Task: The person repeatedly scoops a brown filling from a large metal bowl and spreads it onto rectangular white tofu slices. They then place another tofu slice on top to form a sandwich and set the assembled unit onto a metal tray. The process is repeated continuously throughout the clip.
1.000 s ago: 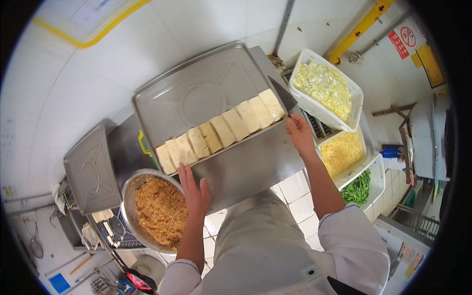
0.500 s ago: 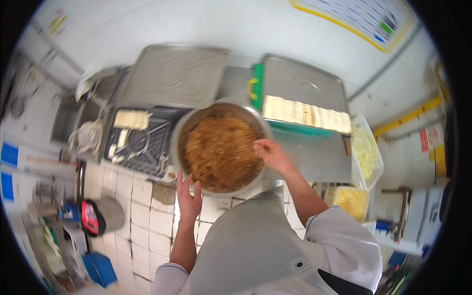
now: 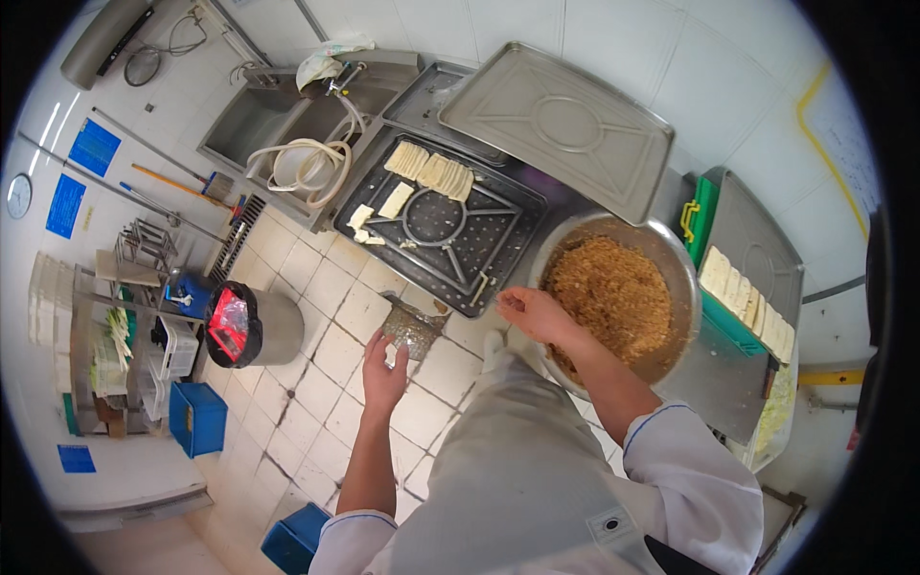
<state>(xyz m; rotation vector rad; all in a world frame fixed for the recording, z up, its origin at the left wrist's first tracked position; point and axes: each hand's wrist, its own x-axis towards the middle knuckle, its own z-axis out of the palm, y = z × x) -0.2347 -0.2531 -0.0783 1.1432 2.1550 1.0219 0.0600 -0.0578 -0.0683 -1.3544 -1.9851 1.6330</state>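
Head view, largest things first: what shows?

White floor tiles (image 3: 321, 388), then a flat grey tray (image 3: 565, 120) up by the wall, and just below it, to the left, a black patterned tray (image 3: 498, 230).

And after those?

A round metal bowl (image 3: 683, 287) to the right of the black tray, with brown crumbly filling (image 3: 613, 292) heaped inside. Two rows of pale slices as well: the near row (image 3: 443, 177) lies on the black tray, the far row (image 3: 747, 299) along a second grey tray (image 3: 757, 225) beyond the bowl.

How are the hands?

The right hand (image 3: 537, 314) is at the bowl's left side, near the black tray's corner, fingers bent; whether they close on anything or touch the rim, I cannot tell. The left hand (image 3: 385, 369) hangs above the floor, thumb and fingers apart.

Smallest of all?

A few pale scraps (image 3: 361, 217) at the black tray's left edge
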